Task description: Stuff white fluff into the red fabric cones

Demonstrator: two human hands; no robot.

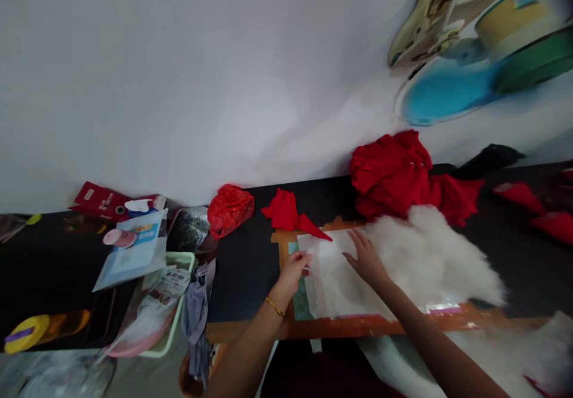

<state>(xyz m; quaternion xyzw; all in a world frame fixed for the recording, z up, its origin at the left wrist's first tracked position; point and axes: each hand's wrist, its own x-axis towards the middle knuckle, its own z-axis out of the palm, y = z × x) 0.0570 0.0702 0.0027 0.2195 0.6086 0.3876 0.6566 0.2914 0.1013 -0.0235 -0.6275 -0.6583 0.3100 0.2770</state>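
A white sheet (340, 293) lies on the brown-edged work board, its surface slightly wrinkled at the left. At its left edge, my left hand (292, 271) has the fingers curled together. Whatever they may pinch there is too small to make out. My right hand (367, 259) is over the sheet with fingers stretched out and apart, holding nothing. A big heap of white fluffy stuffing (430, 261) sits just right of that hand. Above the sheet, a pointed red cloth piece (313, 227) reaches over its top edge, beside another red cloth piece (283, 208).
A large pile of red cloth (394, 174) is at the back against the wall. Left of the board are a red plastic bag (230, 210) and a green basket (172, 326) with packets. A yellow-lidded jar (29, 332) lies far left. Spools (514, 22) hang upper right.
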